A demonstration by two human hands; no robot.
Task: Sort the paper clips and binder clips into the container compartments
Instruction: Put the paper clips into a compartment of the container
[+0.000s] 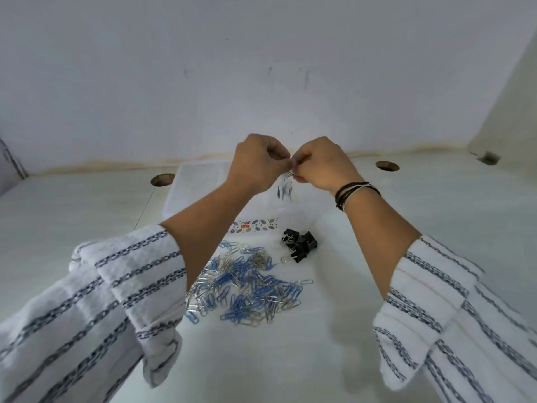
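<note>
A pile of blue and silver paper clips (247, 286) lies on the white table in front of me. A few black binder clips (299, 245) sit in a cluster just right of the pile's far end. Behind them stands a clear plastic container (197, 181) with a patterned label on its front edge. My left hand (258, 162) and my right hand (322, 164) are raised together above the container, fingertips meeting, and pinch a small silver paper clip (289, 173) between them. A few clips (284, 191) show inside the container below the hands.
The white table (290, 359) has two round cable holes, the left hole (162, 179) and the right hole (387, 166), near the back wall. A small dark fitting (489, 157) sits at the far right corner. My striped sleeves fill the lower corners.
</note>
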